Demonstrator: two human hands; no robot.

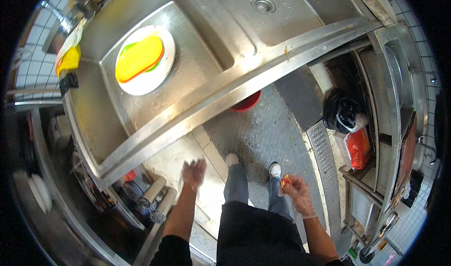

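My right hand, in a clear plastic glove, is pinched closed around a small red-and-yellow piece, held above the floor near my right shoe; the piece is too small to identify. My left hand, also gloved and slightly blurred, has its fingers loosely spread, gripping nothing, just short of the sink's front edge. In the left basin, a white plate bears a yellow oblong item, with green and orange edges showing around it. Beneath the sink, a red container is partly visible.
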